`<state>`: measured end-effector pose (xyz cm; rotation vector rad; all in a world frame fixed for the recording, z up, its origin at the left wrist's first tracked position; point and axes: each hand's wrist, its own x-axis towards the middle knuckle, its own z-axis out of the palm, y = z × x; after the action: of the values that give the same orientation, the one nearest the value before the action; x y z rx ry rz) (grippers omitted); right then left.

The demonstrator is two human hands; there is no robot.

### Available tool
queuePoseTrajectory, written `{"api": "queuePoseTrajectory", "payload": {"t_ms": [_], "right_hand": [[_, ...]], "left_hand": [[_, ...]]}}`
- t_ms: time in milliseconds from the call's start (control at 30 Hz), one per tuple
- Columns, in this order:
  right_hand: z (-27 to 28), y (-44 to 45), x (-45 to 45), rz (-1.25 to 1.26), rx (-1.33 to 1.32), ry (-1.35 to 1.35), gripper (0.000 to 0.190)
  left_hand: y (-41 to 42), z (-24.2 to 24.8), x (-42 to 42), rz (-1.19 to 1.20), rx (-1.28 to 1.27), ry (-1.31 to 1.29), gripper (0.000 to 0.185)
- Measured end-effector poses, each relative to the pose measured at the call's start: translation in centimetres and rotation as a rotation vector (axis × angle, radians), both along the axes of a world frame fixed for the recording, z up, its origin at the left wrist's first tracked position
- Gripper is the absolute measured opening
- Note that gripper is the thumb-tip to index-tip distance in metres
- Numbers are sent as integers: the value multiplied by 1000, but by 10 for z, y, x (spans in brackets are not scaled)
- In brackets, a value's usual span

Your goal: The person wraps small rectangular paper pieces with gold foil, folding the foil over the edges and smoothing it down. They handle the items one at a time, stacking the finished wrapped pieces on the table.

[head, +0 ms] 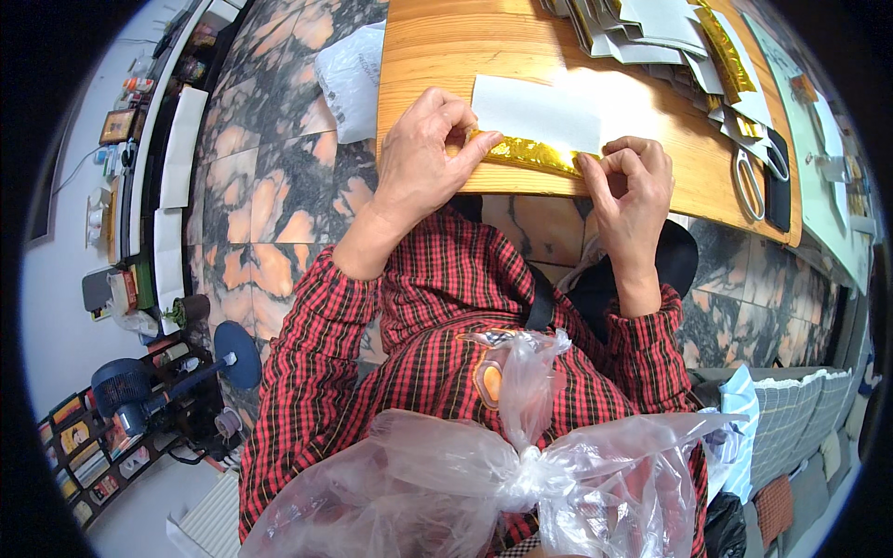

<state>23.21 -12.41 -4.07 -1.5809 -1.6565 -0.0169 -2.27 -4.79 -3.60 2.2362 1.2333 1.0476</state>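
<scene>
A white sheet (537,108) with a shiny gold foil strip (534,155) along its near edge lies on the wooden table (453,42), close to the front edge. My left hand (436,143) pinches the strip's left end between thumb and fingers. At the strip's right end, my right hand (631,185) has its thumb and curled fingers on the foil and the sheet's corner. The fingers hide both ends of the strip.
Stacked white sheets with gold foil (649,35) lie at the table's back right. Scissors (748,185) rest on a dark flat object (778,188) near the right edge. A plastic bag (354,84) hangs beside the left edge. Knotted clear plastic (530,467) covers my front.
</scene>
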Motion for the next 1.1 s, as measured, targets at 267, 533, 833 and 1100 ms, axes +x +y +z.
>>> {"api": "queuePoseTrajectory", "payload": {"t_ms": [267, 533, 833, 1100], "right_hand": [[1, 0, 0, 5, 5, -28, 30], [0, 0, 0, 6, 22, -43, 30], [1, 3, 7, 24, 28, -78, 32], [1, 2, 7, 17, 26, -92, 31]], "left_hand": [[0, 0, -2, -22, -47, -18, 31], [2, -3, -1, -18, -33, -2, 32], [0, 3, 0, -7, -63, 38, 29], [-3, 16, 12, -26, 401, 171, 22]]}}
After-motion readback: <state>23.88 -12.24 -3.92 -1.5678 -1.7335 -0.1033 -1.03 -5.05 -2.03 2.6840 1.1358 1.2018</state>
